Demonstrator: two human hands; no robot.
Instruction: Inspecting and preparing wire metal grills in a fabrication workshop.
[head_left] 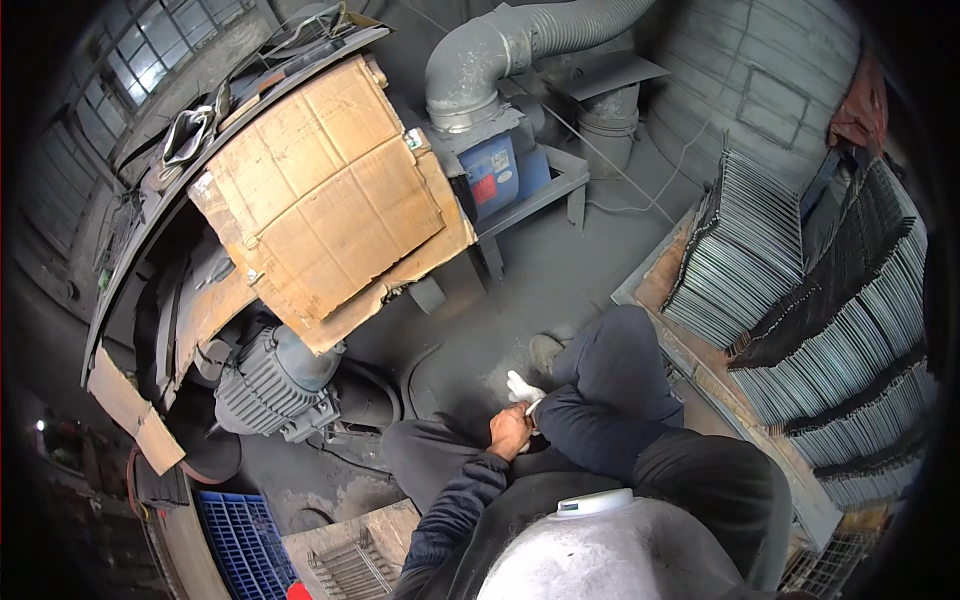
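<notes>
Over my lap my two hands meet. A white glove (525, 388) is on my right hand (533, 399), and its fingers point forward, apart. Bare, my left hand (509, 430) is closed on the glove near the right wrist. A bit of pale cloth shows just below the left hand; its kind is too small to tell. Dark sleeves cover both forearms, and my knees in dark trousers frame the hands.
At left stands a machine with cardboard sheets (320, 190) and a finned motor (275, 385). A blower (490, 170) with a duct is ahead. Stacked metal rods (750, 240) fill a bench at right. A blue crate (243, 545) and a board with rods (350, 560) lie lower left.
</notes>
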